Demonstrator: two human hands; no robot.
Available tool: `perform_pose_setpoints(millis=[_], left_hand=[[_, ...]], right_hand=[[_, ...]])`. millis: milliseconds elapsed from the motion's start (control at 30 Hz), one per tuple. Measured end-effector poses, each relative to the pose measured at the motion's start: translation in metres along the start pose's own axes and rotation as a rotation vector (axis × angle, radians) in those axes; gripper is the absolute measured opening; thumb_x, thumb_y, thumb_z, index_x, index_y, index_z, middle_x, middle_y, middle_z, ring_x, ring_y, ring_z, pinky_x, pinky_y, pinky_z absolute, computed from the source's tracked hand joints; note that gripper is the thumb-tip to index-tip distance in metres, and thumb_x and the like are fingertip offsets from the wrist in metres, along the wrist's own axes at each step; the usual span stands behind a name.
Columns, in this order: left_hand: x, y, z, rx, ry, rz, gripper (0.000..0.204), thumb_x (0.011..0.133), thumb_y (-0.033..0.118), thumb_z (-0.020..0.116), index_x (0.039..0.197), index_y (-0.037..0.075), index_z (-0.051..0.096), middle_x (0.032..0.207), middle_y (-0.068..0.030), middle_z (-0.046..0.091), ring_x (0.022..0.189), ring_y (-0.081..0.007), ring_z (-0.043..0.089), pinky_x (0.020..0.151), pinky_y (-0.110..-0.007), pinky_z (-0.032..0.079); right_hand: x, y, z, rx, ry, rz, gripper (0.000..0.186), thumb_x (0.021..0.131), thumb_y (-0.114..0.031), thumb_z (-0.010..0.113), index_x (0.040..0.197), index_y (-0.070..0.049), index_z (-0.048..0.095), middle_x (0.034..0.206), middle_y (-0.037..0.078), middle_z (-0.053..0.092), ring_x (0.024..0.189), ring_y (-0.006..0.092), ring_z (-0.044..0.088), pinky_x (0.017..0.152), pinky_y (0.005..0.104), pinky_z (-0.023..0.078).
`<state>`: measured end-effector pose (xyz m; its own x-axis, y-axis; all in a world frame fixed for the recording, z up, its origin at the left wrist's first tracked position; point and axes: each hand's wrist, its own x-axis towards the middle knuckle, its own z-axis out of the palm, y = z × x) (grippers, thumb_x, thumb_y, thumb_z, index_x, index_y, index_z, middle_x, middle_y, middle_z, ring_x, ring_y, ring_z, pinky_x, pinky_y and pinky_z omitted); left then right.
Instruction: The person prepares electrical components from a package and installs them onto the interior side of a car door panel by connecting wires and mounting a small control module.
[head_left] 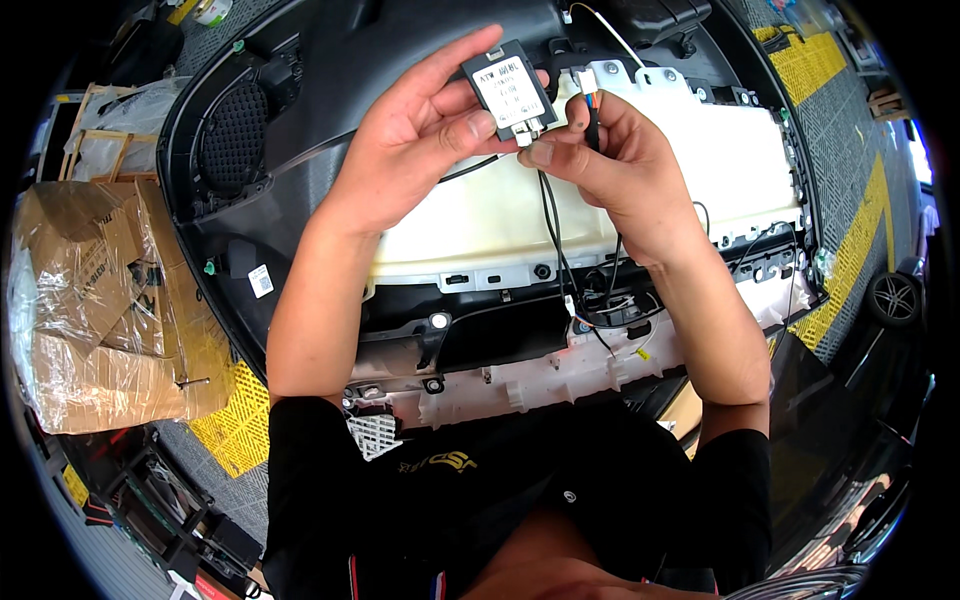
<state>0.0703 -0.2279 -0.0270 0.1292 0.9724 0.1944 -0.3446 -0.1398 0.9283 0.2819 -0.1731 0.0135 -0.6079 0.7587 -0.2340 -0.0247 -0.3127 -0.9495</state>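
Note:
My left hand [423, 140] is closed on a small black module [508, 85] with a white label, tilted at the top centre. My right hand [625, 165] grips a black cable with a white connector [587, 84] and coloured wires standing up between the fingers. Its thumb is beside a small white plug [523, 136] at the module's lower end; whether that plug is fully seated I cannot tell. Thin black cables [553, 215] hang from there over a cream plastic panel [737, 150] set in a large black moulded trim [260, 65].
A wrapped cardboard box [105, 310] lies at the left. Grey and yellow floor grating [840, 260] runs along both sides. A car wheel [893, 298] shows at the right. A pale plastic strip [460, 395] with clips runs along the trim's near edge. Dark racks [190, 510] stand lower left.

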Motion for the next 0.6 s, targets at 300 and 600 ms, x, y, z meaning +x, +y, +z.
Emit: perform_pose_setpoints(millis=[300, 600], left_hand=[[-0.0001, 0.0016, 0.0003, 0.021, -0.003, -0.008, 0.071, 0.100, 0.018, 0.064, 0.158, 0.003, 0.027, 0.142, -0.0251, 0.055, 0.127, -0.0297, 0.061, 0.104, -0.041, 0.054], [-0.0012, 0.0024, 0.0008, 0.015, 0.000, -0.020, 0.065, 0.100, 0.009, 0.061, 0.157, 0.005, 0.031, 0.138, -0.0205, 0.059, 0.125, -0.0267, 0.061, 0.101, -0.039, 0.053]], right_hand=[[0.0004, 0.0040, 0.0014, -0.009, 0.016, -0.021, 0.020, 0.087, -0.003, 0.077, 0.093, -0.007, 0.059, 0.084, 0.000, 0.065, 0.081, 0.0045, 0.059, 0.075, 0.0192, 0.047], [0.0005, 0.0055, 0.0007, 0.003, 0.032, 0.022, 0.022, 0.087, -0.005, 0.078, 0.090, -0.008, 0.057, 0.082, -0.001, 0.064, 0.078, 0.0038, 0.057, 0.074, 0.0190, 0.046]])
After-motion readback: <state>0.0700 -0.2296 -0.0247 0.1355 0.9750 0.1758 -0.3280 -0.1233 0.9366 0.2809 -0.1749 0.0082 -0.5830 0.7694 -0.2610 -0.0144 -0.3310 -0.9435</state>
